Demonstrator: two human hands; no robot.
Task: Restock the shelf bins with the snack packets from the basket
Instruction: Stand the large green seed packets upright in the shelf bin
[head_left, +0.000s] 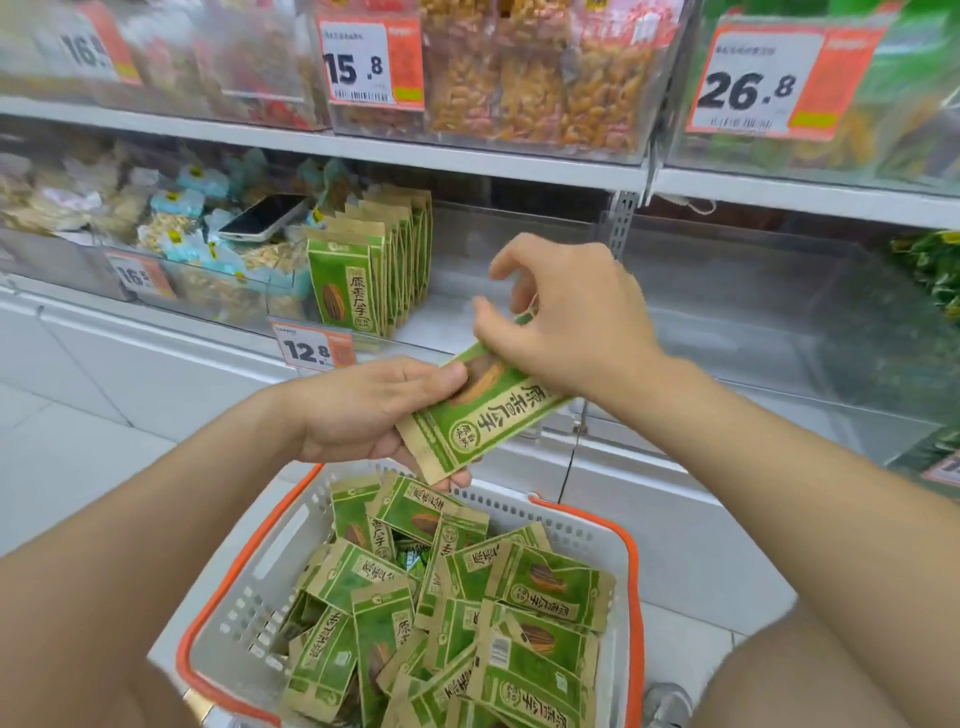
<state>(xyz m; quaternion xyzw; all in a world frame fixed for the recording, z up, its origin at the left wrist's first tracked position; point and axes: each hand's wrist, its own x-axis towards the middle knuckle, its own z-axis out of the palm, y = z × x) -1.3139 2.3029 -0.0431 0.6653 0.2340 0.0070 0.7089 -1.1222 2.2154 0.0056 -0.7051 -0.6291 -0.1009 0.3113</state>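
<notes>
**Restocking, packet in hand.** White shelving is shown carrying clear bins of snacks. On the middle tier a shelf bin is seen largely unfilled. A row of green packets stands upright at its left end only, printed faces forward. Below the arms, a white basket with an orange rim is seen, and a loose heap of matching packets is piled in it at all angles.

Above the basket and in front of the bin, one snack packet is held tilted between both hands. It is gripped at its lower end by the left hand, thumb over the printed face and fingers beneath. Its upper end appears to be pinched by the right hand, with the index finger curled clear.

The step is judged to be the squaring of this packet before placement. It is best turned upright with the print facing outward. It is then best set touching the last packet of the row, so that the line is extended rightward without toppling. A phone lying in the neighbouring bin is best left undisturbed.
</notes>
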